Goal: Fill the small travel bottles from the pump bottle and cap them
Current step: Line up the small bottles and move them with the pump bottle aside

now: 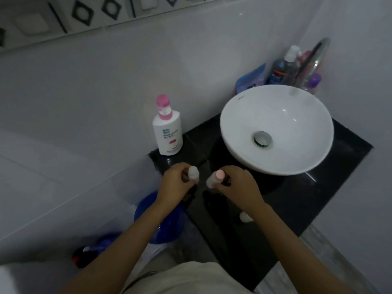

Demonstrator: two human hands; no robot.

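While the pump bottle [167, 129] stands on the counter [286, 198], the left hand [177, 183] grips a white travel bottle [194, 172]. The right hand [237, 185] grips a pink-topped travel bottle [215, 178].

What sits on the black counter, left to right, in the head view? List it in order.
Pump bottle → small bottle in the left hand → small bottle in the right hand → white basin → toiletries in the far right corner.

pump bottle [167, 132] left of basin [275, 128] — maybe touching wall
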